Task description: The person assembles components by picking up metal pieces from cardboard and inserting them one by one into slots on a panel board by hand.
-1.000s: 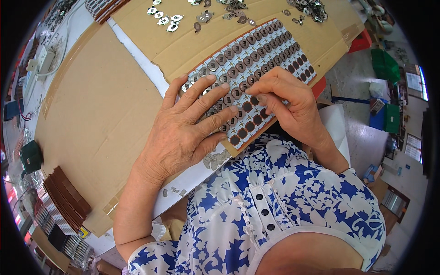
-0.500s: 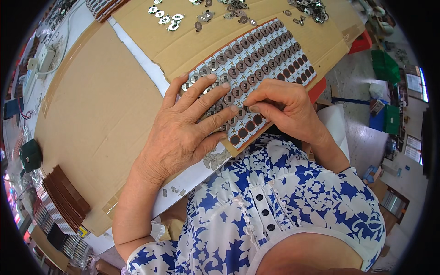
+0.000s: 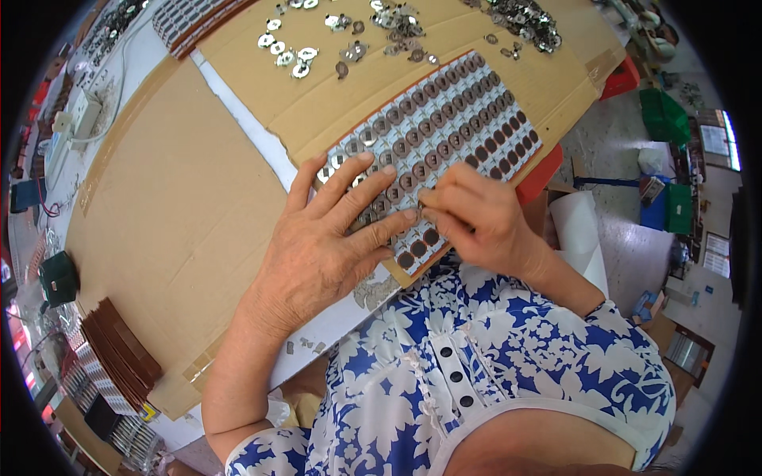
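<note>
Since a second ago the right hand (image 3: 484, 222) has slid from the tray's near right part toward its near middle, closer to the left hand's fingertips, while the left hand (image 3: 317, 246) has stayed flat in place. Its fingers are spread apart and pressed on the near left end of the tray of round metal parts (image 3: 444, 135), holding it down rather than gripping anything. The right hand's fingers are bunched together, thumb against forefinger, with their tips touching a row of parts near the tray's near edge; they seem to pinch one small piece, though it is too small to tell for sure.

That tray, a long board carrying rows of dark round parts in shiny rings, lies slanted on a sheet of brown cardboard (image 3: 333, 103), its near corner jutting past the table's near edge toward the person's blue and white flowered shirt (image 3: 508, 357). Loose shiny metal pieces (image 3: 349, 47) lie scattered on the cardboard beyond the tray, toward the far edge, with a denser heap (image 3: 524, 16) at the far right corner. A larger cardboard sheet (image 3: 175, 206) covers the table to the left. At the table's near left corner sits a stack of brown boards (image 3: 119, 357), and a dark green box (image 3: 57, 278) lies by the left edge.
</note>
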A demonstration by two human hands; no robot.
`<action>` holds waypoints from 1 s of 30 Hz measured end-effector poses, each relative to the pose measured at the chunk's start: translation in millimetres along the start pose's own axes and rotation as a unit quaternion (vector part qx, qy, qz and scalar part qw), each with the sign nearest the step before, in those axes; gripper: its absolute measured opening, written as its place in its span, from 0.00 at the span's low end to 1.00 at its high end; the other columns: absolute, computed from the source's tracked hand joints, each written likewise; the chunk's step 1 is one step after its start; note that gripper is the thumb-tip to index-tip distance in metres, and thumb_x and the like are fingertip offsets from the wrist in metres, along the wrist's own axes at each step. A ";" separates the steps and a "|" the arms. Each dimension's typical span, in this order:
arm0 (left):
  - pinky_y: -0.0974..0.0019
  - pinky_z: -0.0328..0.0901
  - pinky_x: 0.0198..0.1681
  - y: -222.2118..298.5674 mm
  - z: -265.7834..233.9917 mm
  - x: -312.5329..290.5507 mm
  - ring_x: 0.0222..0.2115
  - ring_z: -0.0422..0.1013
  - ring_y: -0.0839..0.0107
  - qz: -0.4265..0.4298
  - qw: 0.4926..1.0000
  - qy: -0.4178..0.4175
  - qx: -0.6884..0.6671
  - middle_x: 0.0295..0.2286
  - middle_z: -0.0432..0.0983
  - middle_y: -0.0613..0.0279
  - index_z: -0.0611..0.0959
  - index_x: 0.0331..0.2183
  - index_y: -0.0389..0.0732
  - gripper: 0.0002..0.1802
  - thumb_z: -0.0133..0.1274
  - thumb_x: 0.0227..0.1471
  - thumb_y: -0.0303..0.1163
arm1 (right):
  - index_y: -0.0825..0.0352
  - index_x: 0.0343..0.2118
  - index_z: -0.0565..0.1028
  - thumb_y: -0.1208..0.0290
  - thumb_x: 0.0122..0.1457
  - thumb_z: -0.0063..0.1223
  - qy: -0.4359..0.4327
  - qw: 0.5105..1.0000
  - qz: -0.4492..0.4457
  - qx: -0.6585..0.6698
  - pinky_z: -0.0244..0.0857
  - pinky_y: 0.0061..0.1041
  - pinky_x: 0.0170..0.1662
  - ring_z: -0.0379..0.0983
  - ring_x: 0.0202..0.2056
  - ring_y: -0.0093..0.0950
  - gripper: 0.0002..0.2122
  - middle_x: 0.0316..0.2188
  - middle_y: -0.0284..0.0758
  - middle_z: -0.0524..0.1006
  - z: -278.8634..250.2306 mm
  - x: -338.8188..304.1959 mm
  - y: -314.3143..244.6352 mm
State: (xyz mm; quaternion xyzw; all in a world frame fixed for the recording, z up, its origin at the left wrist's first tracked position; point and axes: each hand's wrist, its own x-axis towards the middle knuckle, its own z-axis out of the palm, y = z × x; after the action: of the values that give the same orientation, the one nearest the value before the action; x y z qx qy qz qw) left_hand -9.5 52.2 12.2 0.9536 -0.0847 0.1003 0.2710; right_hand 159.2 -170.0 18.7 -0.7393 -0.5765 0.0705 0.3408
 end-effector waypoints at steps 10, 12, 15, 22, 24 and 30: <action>0.34 0.51 0.76 1.2 0.3 0.2 0.71 0.64 0.49 -0.005 1.000 -0.003 -0.011 0.68 0.74 0.61 0.89 0.58 0.62 0.26 0.68 0.58 0.44 | 0.69 0.42 0.82 0.80 0.61 0.64 0.011 1.000 0.019 -0.018 0.73 0.36 0.31 0.80 0.32 0.37 0.08 0.32 0.38 0.75 -4.9 12.2 3.0; 0.34 0.51 0.76 -1.8 1.6 0.1 0.71 0.64 0.49 -0.004 1.000 -0.002 -0.010 0.68 0.74 0.60 0.89 0.59 0.62 0.25 0.68 0.59 0.44 | 0.68 0.40 0.82 0.79 0.63 0.63 0.041 0.999 0.022 -0.002 0.74 0.39 0.34 0.81 0.34 0.40 0.04 0.32 0.39 0.77 -18.0 42.7 25.3; 0.34 0.50 0.76 -0.7 1.4 -0.2 0.71 0.65 0.48 -0.001 1.000 -0.002 -0.011 0.68 0.74 0.59 0.89 0.59 0.62 0.25 0.67 0.60 0.44 | 0.66 0.39 0.82 0.80 0.63 0.63 0.134 0.986 -0.047 -0.082 0.74 0.39 0.38 0.82 0.36 0.42 0.03 0.34 0.38 0.78 -23.3 96.1 66.3; 0.33 0.50 0.76 -2.6 4.1 0.4 0.70 0.65 0.48 0.009 1.000 0.003 -0.027 0.67 0.74 0.58 0.89 0.59 0.61 0.25 0.68 0.59 0.43 | 0.65 0.44 0.82 0.79 0.64 0.61 0.073 0.980 -0.090 -0.160 0.76 0.34 0.41 0.83 0.37 0.37 0.07 0.36 0.37 0.80 -40.5 120.5 88.0; 0.33 0.50 0.76 -3.3 1.7 0.1 0.70 0.65 0.48 0.002 1.000 0.002 -0.026 0.67 0.74 0.58 0.89 0.59 0.61 0.26 0.69 0.58 0.43 | 0.66 0.45 0.81 0.80 0.65 0.60 0.065 0.991 -0.057 -0.106 0.77 0.32 0.41 0.84 0.36 0.33 0.07 0.35 0.36 0.80 -43.4 108.8 69.1; 0.33 0.51 0.76 -2.4 1.3 0.8 0.70 0.66 0.47 0.000 1.000 0.009 -0.026 0.66 0.75 0.59 0.89 0.58 0.62 0.27 0.70 0.56 0.42 | 0.71 0.44 0.78 0.80 0.72 0.56 -0.087 0.945 0.200 0.243 0.75 0.20 0.40 0.80 0.37 0.16 0.02 0.34 0.29 0.80 -39.6 36.2 8.0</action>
State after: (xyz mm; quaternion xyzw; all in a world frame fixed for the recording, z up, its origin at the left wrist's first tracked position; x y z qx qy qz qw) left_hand -8.0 53.3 10.1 0.9451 -0.0853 0.1066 0.2968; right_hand 197.1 -155.0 54.4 -0.7248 -0.4096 0.3392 0.4379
